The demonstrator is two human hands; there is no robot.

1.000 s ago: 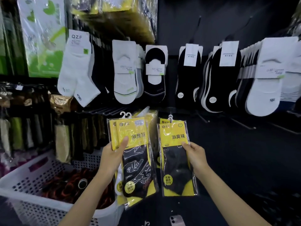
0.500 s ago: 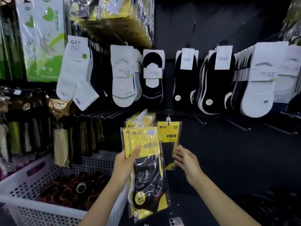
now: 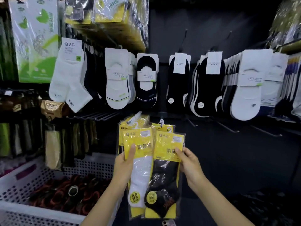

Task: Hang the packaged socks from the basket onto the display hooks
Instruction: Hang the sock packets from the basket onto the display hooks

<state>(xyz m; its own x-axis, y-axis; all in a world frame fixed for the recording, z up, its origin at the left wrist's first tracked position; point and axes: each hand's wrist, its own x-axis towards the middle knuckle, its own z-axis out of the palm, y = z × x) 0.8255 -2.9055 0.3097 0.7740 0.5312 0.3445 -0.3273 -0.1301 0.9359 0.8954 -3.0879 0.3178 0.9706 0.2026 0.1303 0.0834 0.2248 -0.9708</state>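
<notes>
My left hand [image 3: 124, 167] grips a yellow pack with a white sock [image 3: 140, 168] inside, thumb on its front. My right hand [image 3: 189, 165] pinches the right edge of a yellow pack with a black sock [image 3: 164, 180], which overlaps the white one. Behind them, more yellow packs [image 3: 160, 127] hang from display hooks [image 3: 161, 122] on the dark wall. The white basket [image 3: 29, 207] at lower left holds dark rolled items.
Rows of white and black socks [image 3: 179, 82] hang on hooks above. Several bare hooks [image 3: 228, 128] stick out at the right. Bagged goods [image 3: 52, 141] hang at the left, above the basket. A phone [image 3: 167, 223] shows at the bottom edge.
My right hand left the hung pack and took the black-sock pack from the stack in my left hand. A white-sock pack now shows in my left hand.
</notes>
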